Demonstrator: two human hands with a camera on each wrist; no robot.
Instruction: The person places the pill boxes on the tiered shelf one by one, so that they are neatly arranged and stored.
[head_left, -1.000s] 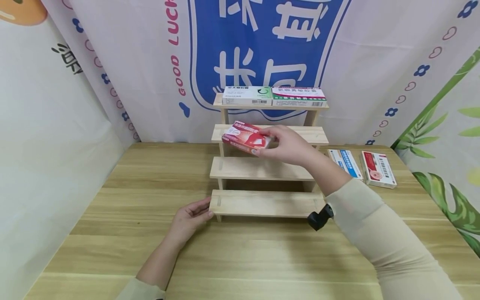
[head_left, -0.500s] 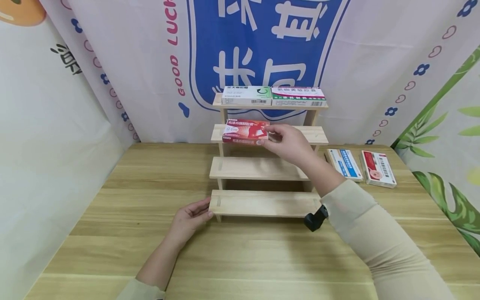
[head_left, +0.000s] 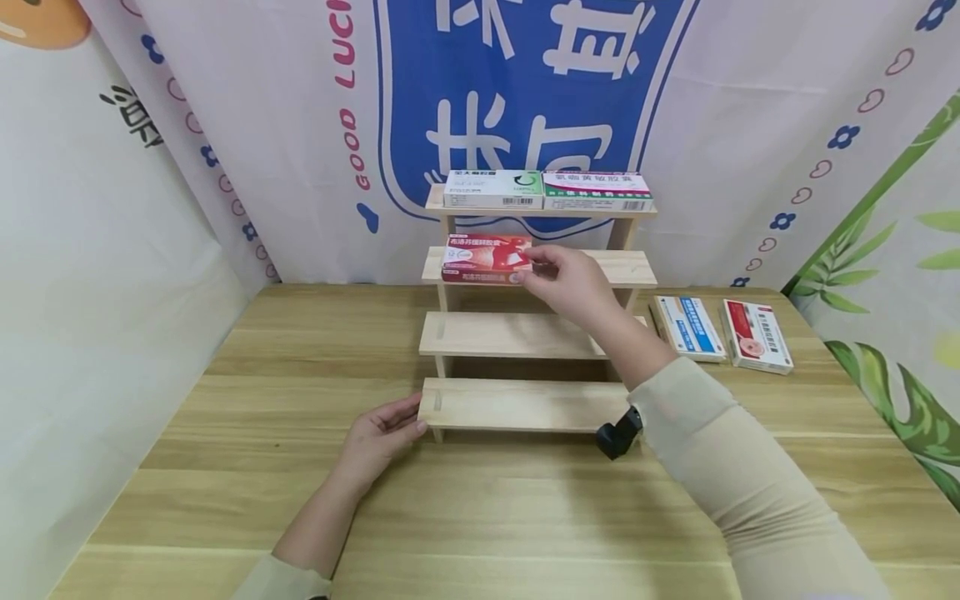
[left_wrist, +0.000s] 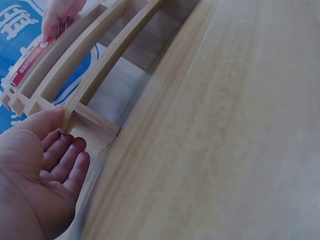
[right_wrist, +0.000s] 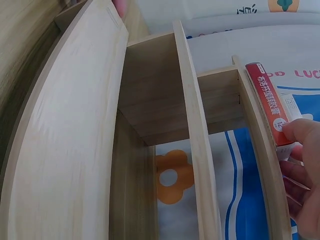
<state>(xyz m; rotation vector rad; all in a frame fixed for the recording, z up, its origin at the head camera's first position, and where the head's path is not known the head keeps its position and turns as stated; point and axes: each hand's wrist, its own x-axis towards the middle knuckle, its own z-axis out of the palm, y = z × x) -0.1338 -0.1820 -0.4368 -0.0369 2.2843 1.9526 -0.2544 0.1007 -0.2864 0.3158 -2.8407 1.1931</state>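
A pale wooden stepped rack (head_left: 525, 408) stands on the table. My right hand (head_left: 573, 287) pinches one end of a red medicine box (head_left: 483, 258), thumb at the front and fingers behind. The box lies along the left part of the second shelf from the top; in the right wrist view its red side (right_wrist: 267, 97) runs along the shelf's front edge. My left hand (head_left: 382, 442) holds the left end of the lowest shelf, its thumb on the front corner. In the left wrist view the other fingers (left_wrist: 67, 157) curl below that corner.
On the top shelf, a green-and-white medicine box (head_left: 491, 190) and a pink-and-green one (head_left: 597, 192) sit side by side. Right of the rack lie a blue-and-white box (head_left: 688, 327) and a red-and-white box (head_left: 756, 336). A printed cloth (head_left: 300, 150) hangs behind.
The red box was tilted above the shelves; it has been straightened and moved slightly up and left onto the second shelf, my right hand moving with it. My left hand stays put.
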